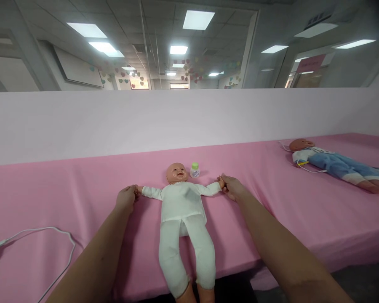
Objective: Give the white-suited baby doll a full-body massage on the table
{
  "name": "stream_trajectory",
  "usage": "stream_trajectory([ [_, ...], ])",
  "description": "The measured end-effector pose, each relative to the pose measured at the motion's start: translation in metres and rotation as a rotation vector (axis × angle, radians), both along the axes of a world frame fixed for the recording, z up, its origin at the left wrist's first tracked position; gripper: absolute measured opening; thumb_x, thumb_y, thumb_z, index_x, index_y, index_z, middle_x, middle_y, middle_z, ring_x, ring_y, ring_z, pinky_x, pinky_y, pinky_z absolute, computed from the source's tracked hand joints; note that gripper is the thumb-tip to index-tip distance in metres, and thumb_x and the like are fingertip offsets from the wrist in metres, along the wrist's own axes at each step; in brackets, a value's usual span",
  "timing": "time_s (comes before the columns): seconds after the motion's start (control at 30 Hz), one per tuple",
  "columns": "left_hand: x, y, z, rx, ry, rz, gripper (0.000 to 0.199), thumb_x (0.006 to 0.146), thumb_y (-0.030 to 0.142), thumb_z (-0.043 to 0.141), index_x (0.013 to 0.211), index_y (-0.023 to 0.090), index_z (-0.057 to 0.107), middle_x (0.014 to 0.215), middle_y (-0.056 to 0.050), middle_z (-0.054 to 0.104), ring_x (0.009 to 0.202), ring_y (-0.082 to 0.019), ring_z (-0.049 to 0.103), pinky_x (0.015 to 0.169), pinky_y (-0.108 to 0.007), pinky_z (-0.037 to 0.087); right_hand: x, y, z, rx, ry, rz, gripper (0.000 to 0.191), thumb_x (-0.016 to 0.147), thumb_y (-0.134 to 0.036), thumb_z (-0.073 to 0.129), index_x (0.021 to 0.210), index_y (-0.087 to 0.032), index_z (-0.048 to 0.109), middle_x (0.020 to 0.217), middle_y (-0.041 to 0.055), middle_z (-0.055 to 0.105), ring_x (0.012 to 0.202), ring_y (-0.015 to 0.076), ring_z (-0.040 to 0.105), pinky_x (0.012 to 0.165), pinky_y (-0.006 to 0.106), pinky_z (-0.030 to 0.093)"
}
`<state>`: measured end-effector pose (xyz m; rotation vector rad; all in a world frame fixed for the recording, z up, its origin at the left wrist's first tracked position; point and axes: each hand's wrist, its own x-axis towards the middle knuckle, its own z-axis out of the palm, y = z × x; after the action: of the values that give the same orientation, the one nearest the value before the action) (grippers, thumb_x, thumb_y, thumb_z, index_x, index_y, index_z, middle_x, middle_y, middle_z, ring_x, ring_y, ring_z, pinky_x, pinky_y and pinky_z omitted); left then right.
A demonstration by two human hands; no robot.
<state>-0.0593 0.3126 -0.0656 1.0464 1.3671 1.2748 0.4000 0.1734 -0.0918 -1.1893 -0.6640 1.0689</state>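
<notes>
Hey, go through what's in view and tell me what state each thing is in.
Left hand: closed on the near doll's hand
Right hand: closed on the doll's other hand
Near doll: face up, arms spread, dressed in white
Small bottle: green cap on
Far doll: lying down, clothed in blue and white
White cable: loosely curved
Pink sheet: spread out, slightly creased
Ceiling lights: on

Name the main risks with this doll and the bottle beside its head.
The small bottle stands close to the doll's head; a swinging arm might knock it over. The doll's feet reach the near edge of the pink cloth, so pulling it closer could make it slide off.
</notes>
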Motion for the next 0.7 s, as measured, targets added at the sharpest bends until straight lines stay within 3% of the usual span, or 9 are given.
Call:
stream_trajectory([
  [0.17,0.000,0.006,-0.004,-0.024,-0.050,-0.026,0.019,0.060,0.017,0.062,0.077,0.019,0.069,0.065,-0.003,0.066,0.057,-0.017,0.061,0.062,-0.031,0.056,-0.002,-0.001,0.005,0.054,0.044,0.056,0.029,0.080,-0.039,0.082,0.066,-0.020,0.065,0.057,-0.0002,0.051,0.055,0.0136,0.047,0.053,0.028,0.049],
  [0.37,0.002,0.001,0.002,-0.018,-0.079,-0.046,0.024,0.058,0.015,0.060,0.079,0.020,0.070,0.066,-0.002,0.065,0.058,-0.016,0.062,0.062,-0.030,0.056,-0.008,-0.010,0.016,0.125,0.095,0.202,0.019,0.075,-0.027,0.084,0.087,-0.018,0.073,0.081,0.0055,0.068,0.075,0.0180,0.061,0.077,0.034,0.057],
  [0.53,0.003,-0.006,0.007,0.020,-0.078,-0.063,0.028,0.060,0.023,0.072,0.087,0.018,0.070,0.068,-0.001,0.064,0.055,-0.013,0.057,0.055,-0.027,0.050,-0.007,-0.012,0.014,0.159,0.087,0.219,0.029,0.069,-0.024,0.091,0.091,-0.021,0.072,0.094,0.0054,0.072,0.076,0.0169,0.063,0.072,0.032,0.055],
  [0.7,0.002,-0.008,0.006,0.038,-0.033,-0.036,0.028,0.065,0.034,0.078,0.085,0.017,0.068,0.063,0.001,0.060,0.053,-0.012,0.052,0.051,-0.025,0.045,-0.006,-0.009,0.009,0.113,0.010,0.136,0.038,0.066,-0.042,0.094,0.089,-0.021,0.072,0.096,0.0074,0.075,0.075,0.0180,0.064,0.059,0.028,0.049],
])
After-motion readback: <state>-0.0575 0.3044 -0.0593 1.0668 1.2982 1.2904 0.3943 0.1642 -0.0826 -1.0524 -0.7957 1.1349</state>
